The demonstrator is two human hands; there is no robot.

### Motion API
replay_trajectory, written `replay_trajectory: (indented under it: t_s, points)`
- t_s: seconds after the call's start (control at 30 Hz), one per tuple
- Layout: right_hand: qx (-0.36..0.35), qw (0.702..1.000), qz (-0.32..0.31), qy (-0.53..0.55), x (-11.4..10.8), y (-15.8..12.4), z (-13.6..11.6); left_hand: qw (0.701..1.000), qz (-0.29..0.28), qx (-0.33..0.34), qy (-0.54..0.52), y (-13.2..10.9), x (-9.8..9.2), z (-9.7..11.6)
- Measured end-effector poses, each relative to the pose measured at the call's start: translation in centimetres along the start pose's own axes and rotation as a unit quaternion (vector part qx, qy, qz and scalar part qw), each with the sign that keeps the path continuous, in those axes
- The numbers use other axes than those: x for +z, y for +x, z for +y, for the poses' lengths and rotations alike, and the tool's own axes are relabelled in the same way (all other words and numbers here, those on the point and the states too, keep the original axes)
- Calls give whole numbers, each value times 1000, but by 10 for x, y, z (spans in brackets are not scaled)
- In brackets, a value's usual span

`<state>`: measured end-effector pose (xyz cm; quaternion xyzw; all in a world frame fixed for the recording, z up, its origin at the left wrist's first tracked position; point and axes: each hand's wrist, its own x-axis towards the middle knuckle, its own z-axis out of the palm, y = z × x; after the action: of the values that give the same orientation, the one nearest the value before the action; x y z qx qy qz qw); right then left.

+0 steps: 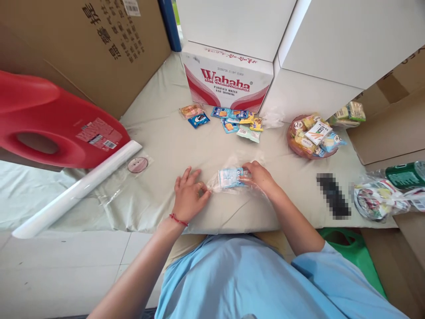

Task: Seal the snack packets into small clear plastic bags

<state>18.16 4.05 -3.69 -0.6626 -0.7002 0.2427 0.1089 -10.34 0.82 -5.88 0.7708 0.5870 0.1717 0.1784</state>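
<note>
A blue-and-white snack packet (229, 177) lies inside a clear plastic bag (215, 182) on the cloth in front of me. My right hand (260, 178) has its fingers closed on the packet's right end, and thin film shows around those fingers. Whether the hand reaches inside the bag, I cannot tell. At the bag's left corner, my left hand (190, 195) pinches the film between thumb and forefinger, its other fingers spread. Beyond the hands lie blue biscuit packets (222, 112), a yellow packet (256, 123) and a pale green packet (248, 134).
On the right stand a bowl of snacks (294, 144), a blurred black object (333, 195) and a bagged bundle (375, 199). A white roll (79, 188) and a red jug (66, 119) are on the left. A Wahaha carton (229, 79) stands behind.
</note>
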Motion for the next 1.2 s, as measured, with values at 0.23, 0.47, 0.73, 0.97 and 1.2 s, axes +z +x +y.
replay_trajectory:
  t_s: [0.23,0.47,0.73,0.97,1.2]
  points:
    - [-44,986,72,143,21,-5,-1,997,25,65,-43,-16,5,-8]
    - [-75,963,112,233,4,-31,-6,995,72,-7,-67,-10,12,-1]
    - [-374,921,30,99,-33,-77,-38,993,84,-6,-76,-8,19,-4]
    - [-351,931,-77,65,-20,-90,-45,964,208,-78,-146,-13,-5,11]
    - [-359,929,-75,55,-9,-97,-49,957,53,58,-280,-12,-32,64]
